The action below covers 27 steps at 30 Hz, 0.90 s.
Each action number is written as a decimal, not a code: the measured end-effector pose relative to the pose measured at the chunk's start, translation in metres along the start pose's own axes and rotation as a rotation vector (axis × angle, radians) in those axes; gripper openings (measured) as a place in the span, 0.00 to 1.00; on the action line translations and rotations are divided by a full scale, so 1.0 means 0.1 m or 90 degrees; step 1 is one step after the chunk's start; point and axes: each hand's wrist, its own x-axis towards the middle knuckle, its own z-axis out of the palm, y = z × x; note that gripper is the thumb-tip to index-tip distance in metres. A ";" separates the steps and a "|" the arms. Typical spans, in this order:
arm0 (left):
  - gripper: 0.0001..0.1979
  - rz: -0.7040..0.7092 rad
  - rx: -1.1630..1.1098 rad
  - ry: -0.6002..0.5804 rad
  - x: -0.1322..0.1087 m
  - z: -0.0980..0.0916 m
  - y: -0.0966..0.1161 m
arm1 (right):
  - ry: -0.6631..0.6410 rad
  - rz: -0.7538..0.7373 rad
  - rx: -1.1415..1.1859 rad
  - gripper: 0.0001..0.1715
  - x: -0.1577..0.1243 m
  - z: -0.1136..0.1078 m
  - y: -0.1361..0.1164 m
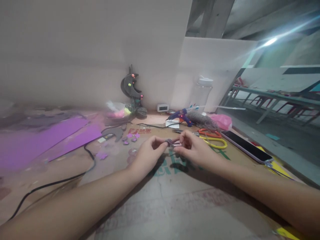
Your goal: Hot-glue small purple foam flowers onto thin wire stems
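Note:
Over the middle of the cardboard (pixel 162 200), my left hand (pixel 148 153) pinches a small grey-purple piece (pixel 170 142) that looks wound with yarn. A thin, pale, clip-like strip (pixel 177 144) sticks out of it to the right. My right hand (pixel 196 148) closes thumb and fingers on the strip's far end; its exact kind is too small to make out. Just beyond the right hand lie yellow-handled scissors (pixel 217 143) and orange-handled pliers (pixel 210 133). Small purple flower shapes (pixel 133 136) lie beyond my left hand.
A blue glue gun (pixel 183 117) rests at the back beside grey yarn (pixel 202 119) and a clear bottle (pixel 201 93). A phone (pixel 246 146) lies on the right. Purple sheets (pixel 55 140) and a black cable (pixel 55 182) are on the left. A crescent decoration (pixel 128 86) stands behind.

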 end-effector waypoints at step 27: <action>0.09 -0.008 0.021 -0.068 -0.03 0.01 -0.01 | 0.086 -0.190 -0.165 0.08 -0.09 0.06 0.07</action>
